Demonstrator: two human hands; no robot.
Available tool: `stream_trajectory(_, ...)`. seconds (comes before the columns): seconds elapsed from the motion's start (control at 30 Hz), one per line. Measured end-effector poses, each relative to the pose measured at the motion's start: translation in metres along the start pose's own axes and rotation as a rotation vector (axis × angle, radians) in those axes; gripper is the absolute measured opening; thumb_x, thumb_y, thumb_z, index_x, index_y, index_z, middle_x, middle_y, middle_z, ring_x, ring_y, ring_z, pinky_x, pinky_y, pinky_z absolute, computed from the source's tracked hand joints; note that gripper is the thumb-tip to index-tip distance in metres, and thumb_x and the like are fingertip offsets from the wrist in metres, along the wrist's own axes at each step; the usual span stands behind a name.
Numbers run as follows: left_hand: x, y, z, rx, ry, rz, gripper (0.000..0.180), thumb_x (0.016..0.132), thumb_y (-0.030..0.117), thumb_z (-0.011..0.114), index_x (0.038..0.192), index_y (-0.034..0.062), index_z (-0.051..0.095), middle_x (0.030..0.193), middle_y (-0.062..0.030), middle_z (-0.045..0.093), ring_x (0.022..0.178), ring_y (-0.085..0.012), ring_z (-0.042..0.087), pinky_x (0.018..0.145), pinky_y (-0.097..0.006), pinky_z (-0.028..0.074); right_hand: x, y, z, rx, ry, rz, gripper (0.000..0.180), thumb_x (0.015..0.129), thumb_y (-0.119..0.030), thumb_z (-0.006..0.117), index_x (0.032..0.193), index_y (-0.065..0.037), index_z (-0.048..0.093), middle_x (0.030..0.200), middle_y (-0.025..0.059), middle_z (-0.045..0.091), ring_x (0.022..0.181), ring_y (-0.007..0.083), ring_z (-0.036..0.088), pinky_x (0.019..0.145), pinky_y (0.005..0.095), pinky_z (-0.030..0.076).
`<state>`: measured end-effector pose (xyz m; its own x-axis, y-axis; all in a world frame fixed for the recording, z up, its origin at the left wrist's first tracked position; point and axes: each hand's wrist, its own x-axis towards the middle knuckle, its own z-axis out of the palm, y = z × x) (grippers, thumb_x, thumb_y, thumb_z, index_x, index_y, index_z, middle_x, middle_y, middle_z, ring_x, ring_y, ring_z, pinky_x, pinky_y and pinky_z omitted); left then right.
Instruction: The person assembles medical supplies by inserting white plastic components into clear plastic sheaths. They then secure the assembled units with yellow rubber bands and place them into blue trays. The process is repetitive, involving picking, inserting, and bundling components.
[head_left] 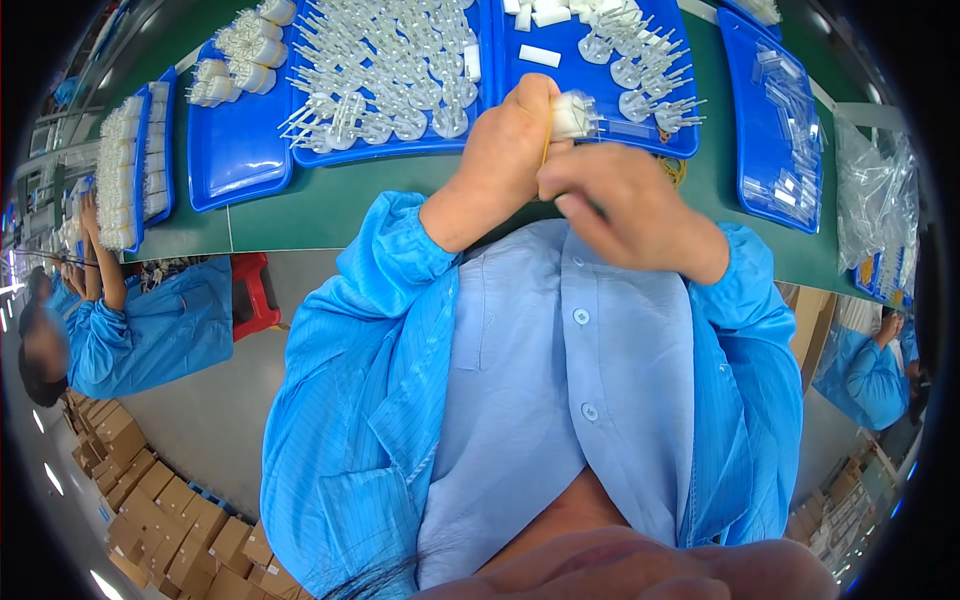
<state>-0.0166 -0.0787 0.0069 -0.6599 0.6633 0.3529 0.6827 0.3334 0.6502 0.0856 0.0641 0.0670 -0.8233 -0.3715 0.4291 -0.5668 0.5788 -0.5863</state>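
The small white part (572, 113) at twelve o'clock is looking like smooth, slightly glossy plastic. The blue trays (235, 160) are showing shiny plastic. The green table (330, 200) is appearing matt. The blue coat (350, 400) is looking like thin, creased cloth.

A long green worktop (330, 205) carries several shallow blue plastic trays lying flat side by side: a middle tray (395, 150) full of small white pronged plastic parts (400, 70), a left tray (235, 150) with bundled white parts, and a right tray (775, 120) of clear plastic pieces. Crumpled clear plastic bags (875, 190) lie at the far right.
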Motion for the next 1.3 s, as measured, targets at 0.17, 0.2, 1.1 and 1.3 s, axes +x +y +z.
stream_trajectory(0.17,0.000,0.002,-0.044,-1.009,-0.412,-0.488,0.049,0.079,0.011,0.075,0.119,0.0021,0.049,0.093,-0.0067,0.062,0.066,-0.0080,0.056,0.047,-0.022,0.044,-0.032,0.023,0.008,0.083,-0.032,0.233,0.022,0.088,-0.005,0.061,0.108,-0.003,0.052,0.085,0.0116,0.064,0.079,0.0281,0.066,0.071,0.0405,0.051)
stream_trajectory(0.2,-0.003,0.002,-0.049,-1.152,-0.479,-0.490,0.050,0.078,0.011,0.076,0.120,0.0020,0.049,0.095,-0.0083,0.061,0.065,-0.0085,0.055,0.046,-0.021,0.043,-0.041,0.023,0.003,0.195,0.010,0.324,0.021,0.090,-0.005,0.060,0.108,-0.002,0.051,0.084,0.0116,0.064,0.078,0.0262,0.065,0.071,0.0401,0.051)
stream_trajectory(1.1,-0.027,0.031,-0.025,-0.696,-0.104,-0.219,0.067,0.080,0.005,0.073,0.136,0.0022,0.039,0.123,-0.0153,0.056,0.114,-0.0267,0.058,0.094,-0.036,0.049,0.022,0.003,0.006,0.172,0.200,0.224,0.082,0.072,-0.008,0.082,0.142,-0.008,0.041,0.106,0.0068,0.068,0.103,0.0190,0.064,0.092,0.0342,0.050)
stream_trajectory(1.3,-0.038,0.020,-0.029,-0.733,0.027,-0.148,0.080,0.079,0.001,0.069,0.145,0.0050,0.024,0.132,-0.0197,0.049,0.121,-0.0287,0.055,0.095,-0.038,0.050,0.031,0.008,0.026,0.994,0.216,0.396,0.086,0.073,-0.009,0.082,0.146,-0.005,0.037,0.114,0.0100,0.065,0.112,0.0180,0.059,0.102,0.0326,0.044)
